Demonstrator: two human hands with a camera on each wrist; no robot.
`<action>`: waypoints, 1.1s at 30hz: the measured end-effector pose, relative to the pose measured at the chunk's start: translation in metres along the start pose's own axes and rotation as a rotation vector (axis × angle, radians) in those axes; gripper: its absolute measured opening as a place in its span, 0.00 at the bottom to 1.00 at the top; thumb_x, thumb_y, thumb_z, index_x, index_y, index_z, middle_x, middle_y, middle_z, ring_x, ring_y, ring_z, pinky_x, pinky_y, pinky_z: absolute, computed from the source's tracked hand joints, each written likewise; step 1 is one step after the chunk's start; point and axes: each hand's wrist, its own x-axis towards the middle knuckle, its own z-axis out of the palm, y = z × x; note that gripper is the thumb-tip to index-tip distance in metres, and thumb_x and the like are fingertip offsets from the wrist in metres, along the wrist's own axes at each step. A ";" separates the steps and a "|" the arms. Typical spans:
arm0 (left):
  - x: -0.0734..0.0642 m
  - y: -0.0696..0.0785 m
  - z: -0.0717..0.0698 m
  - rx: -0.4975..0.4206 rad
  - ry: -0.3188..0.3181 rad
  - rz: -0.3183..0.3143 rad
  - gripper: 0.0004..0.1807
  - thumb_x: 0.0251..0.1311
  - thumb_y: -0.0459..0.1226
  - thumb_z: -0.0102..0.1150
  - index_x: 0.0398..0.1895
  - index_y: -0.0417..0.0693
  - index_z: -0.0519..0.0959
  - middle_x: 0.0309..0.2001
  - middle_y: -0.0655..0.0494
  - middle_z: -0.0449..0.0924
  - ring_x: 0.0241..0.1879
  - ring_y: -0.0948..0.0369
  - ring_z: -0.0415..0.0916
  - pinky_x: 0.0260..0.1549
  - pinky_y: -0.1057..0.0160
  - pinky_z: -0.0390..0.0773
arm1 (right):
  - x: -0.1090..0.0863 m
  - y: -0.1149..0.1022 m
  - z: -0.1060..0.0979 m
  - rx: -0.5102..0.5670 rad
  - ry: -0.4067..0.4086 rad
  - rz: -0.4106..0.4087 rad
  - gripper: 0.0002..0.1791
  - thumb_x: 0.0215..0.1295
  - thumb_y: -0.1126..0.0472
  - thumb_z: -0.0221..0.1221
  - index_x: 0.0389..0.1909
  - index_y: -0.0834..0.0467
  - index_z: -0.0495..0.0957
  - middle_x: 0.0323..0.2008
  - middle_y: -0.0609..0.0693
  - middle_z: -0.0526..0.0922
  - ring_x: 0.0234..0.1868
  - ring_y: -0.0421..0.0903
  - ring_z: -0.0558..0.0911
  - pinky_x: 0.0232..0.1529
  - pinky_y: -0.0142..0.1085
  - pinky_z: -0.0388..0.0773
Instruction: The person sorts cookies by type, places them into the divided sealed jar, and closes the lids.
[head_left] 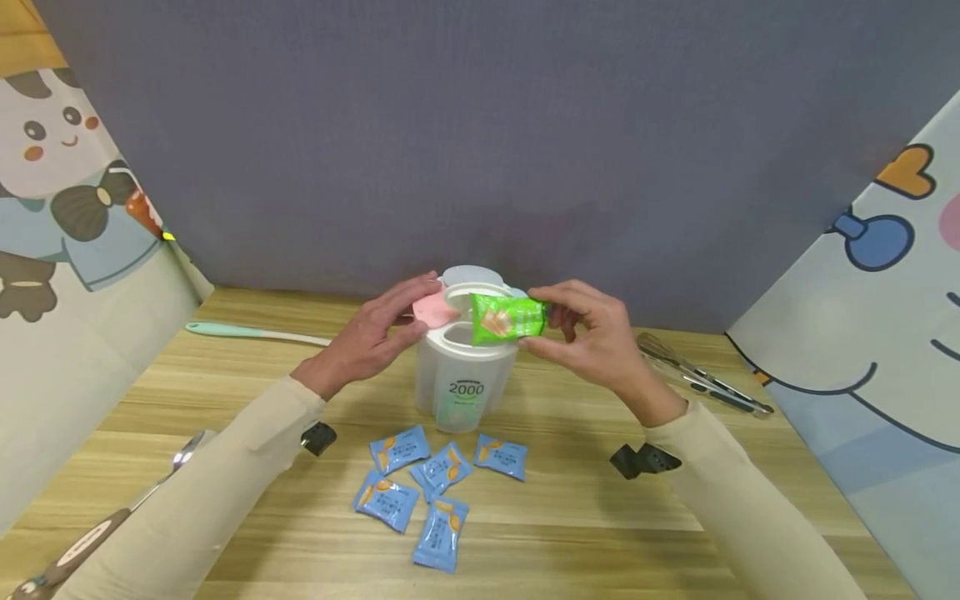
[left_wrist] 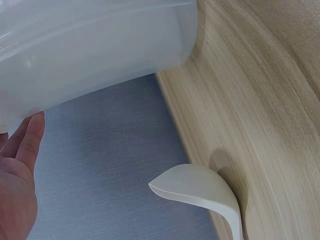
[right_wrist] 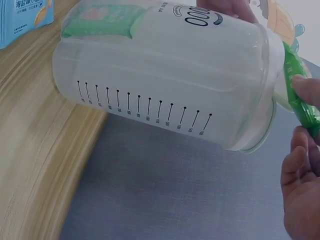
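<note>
A translucent storage container (head_left: 465, 392) printed "2000" stands upright on the table, with a white rim and a pink flap (head_left: 435, 310) at its left. My left hand (head_left: 375, 329) holds the container's left side near the top, thumb in front and fingers behind. Above the rim opening, my right hand (head_left: 588, 333) pinches a green snack packet (head_left: 508, 318) by its right end. In the right wrist view, another green packet (right_wrist: 102, 22) shows through the wall at the container's bottom. Several blue snack packets (head_left: 441, 471) lie in front of the container.
A mint-handled utensil (head_left: 225, 330) lies at the back left; its pale bowl (left_wrist: 197, 187) shows in the left wrist view. Metal tongs (head_left: 723, 387) and a whisk (head_left: 658, 348) lie right. A brown-handled spoon (head_left: 90, 537) is partly under the left sleeve. A grey panel (head_left: 480, 150) closes the back.
</note>
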 end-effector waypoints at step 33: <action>-0.001 -0.003 0.000 -0.018 0.010 0.013 0.29 0.71 0.50 0.44 0.70 0.45 0.61 0.71 0.46 0.55 0.63 0.51 0.63 0.49 0.56 0.77 | 0.010 -0.007 0.005 -0.090 -0.126 -0.189 0.30 0.47 0.78 0.66 0.56 0.67 0.75 0.45 0.56 0.77 0.35 0.43 0.76 0.31 0.30 0.75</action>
